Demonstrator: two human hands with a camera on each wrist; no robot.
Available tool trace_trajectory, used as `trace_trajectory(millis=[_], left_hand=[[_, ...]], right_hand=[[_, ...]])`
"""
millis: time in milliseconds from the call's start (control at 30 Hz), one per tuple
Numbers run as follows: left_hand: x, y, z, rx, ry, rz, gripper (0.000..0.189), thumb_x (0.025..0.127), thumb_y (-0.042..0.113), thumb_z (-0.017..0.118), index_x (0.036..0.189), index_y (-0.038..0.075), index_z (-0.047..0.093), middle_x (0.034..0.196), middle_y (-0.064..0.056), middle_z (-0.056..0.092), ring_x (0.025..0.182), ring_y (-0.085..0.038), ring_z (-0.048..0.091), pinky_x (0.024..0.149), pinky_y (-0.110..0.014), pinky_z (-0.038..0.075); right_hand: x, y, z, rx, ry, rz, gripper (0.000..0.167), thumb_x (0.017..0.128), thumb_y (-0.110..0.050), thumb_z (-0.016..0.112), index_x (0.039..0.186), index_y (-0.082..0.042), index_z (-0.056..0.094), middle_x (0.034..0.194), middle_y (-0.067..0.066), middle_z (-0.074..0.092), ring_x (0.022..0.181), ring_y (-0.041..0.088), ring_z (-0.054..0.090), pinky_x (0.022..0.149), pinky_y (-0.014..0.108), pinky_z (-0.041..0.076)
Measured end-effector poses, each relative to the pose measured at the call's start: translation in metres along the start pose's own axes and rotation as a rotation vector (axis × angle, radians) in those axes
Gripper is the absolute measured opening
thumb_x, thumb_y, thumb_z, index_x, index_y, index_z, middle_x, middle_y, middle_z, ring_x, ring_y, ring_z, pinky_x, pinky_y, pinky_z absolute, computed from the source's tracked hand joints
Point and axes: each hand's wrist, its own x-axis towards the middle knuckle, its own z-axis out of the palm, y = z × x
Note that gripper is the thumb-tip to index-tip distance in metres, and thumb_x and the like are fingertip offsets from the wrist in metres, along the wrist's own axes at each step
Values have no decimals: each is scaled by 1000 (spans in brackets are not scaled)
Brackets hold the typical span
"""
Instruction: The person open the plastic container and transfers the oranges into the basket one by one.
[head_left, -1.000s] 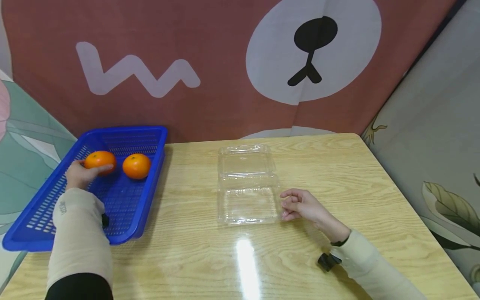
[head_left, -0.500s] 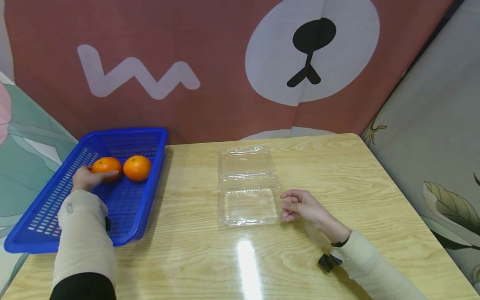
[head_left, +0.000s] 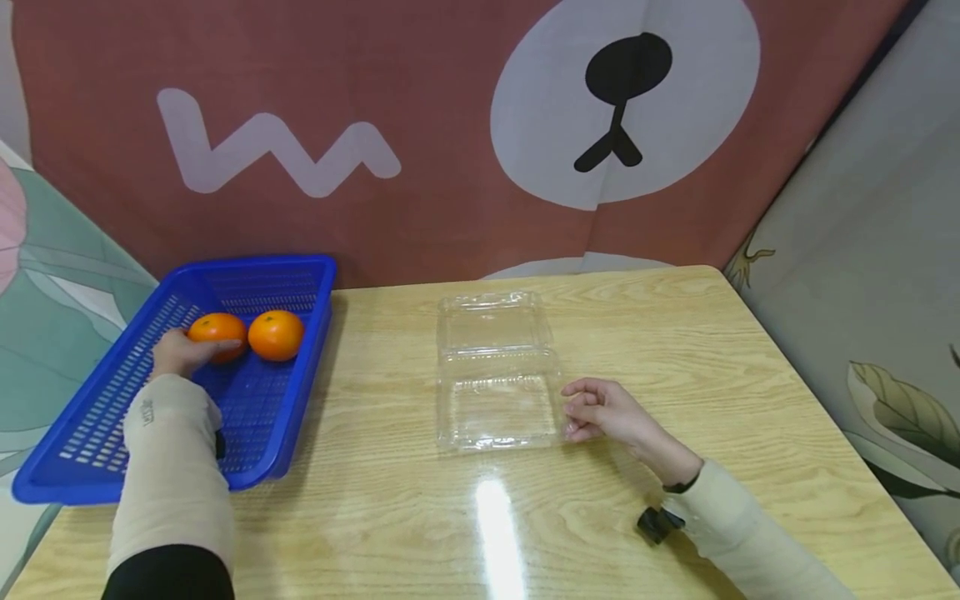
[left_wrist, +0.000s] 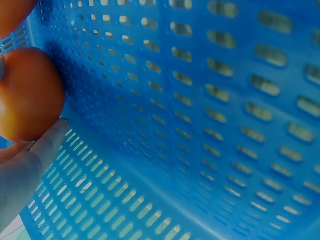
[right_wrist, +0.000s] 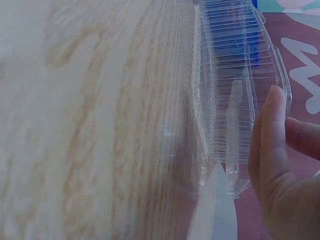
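Note:
In the blue plastic basket (head_left: pixel 247 417) lie two oranges side by side. My left hand (head_left: pixel 180 352) holds the left orange (head_left: pixel 213 327), thumb in front and fingers partly hidden behind it. The left wrist view shows this orange (left_wrist: pixel 32 95) against the fingers, close to the basket's slotted wall. The other orange (head_left: pixel 276 336) is just to its right. A clear plastic clamshell box (head_left: pixel 498 400) lies unfolded on the table, lid side away from me. My right hand (head_left: pixel 607 410) pinches its right rim; in the right wrist view fingers (right_wrist: pixel 272 135) rest along the box wall.
The wooden table (head_left: pixel 390 517) carries the basket on the left and the box in the middle. A cloth with a bear print (head_left: pixel 450 208) hangs behind its back edge. A small black wrist camera (head_left: pixel 660 523) sits under the right sleeve.
Between one second and half a second ago, my left hand and its orange shifted right and nearer, up beside the other orange. My right hand and the box stay put.

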Motion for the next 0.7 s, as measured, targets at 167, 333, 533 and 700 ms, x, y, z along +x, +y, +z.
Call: trace_trajectory(millis=[167, 333, 533, 700], left_hand=[[-4, 1, -1, 3, 0, 2, 106, 77, 54, 62, 134, -19, 11, 129, -37, 28, 111, -49, 34, 96, -60, 28], [-4, 3, -5, 93, 30, 41, 104, 79, 51, 61, 133, -21, 11, 129, -42, 26, 115, -53, 30, 97, -59, 26], [-8, 11, -17, 126, 22, 44, 102, 80, 47, 61, 135, -20, 6, 134, -43, 16, 121, -56, 21, 99, -60, 22], [-12, 18, -31, 156, 0, 69, 100, 83, 47, 57, 136, -18, 3, 135, -43, 14, 121, -57, 19, 97, -63, 22]], right_hand=[[-1, -1, 0, -2, -1, 2, 37, 91, 5, 47, 121, 20, 33, 78, 7, 57, 66, 15, 61, 65, 31, 55], [-1, -3, 2, -6, -2, 3, 37, 91, 4, 47, 122, 20, 33, 78, 7, 57, 66, 16, 61, 65, 32, 55], [-1, -3, 3, -4, -5, 0, 37, 91, 4, 47, 122, 20, 33, 79, 9, 58, 66, 16, 61, 65, 32, 55], [-1, -4, 3, 6, -3, 6, 38, 90, 5, 48, 122, 20, 33, 80, 10, 58, 66, 15, 61, 65, 32, 55]])
